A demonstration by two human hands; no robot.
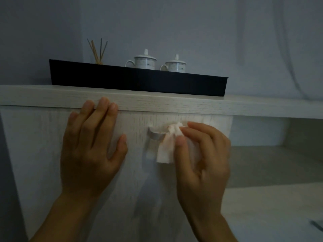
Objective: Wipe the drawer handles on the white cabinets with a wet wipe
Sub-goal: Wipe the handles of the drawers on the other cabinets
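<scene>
Wipe (166, 147) pinched around handle (156, 134) by right hand (202, 154), scrubbing; left hand (90, 145) beside the handle, fingers spread flat (likely steadying the drawer front (136, 172)).

The head camera is showing two hands, namely one left hand (90, 145) and one right hand (204, 154), one wet wipe (166, 149), one metal drawer handle (155, 134), one white cabinet (43, 137), one black tray (139, 79), two lidded white cups (145, 62) (175, 66) and at least four thin sticks (94, 51).
</scene>
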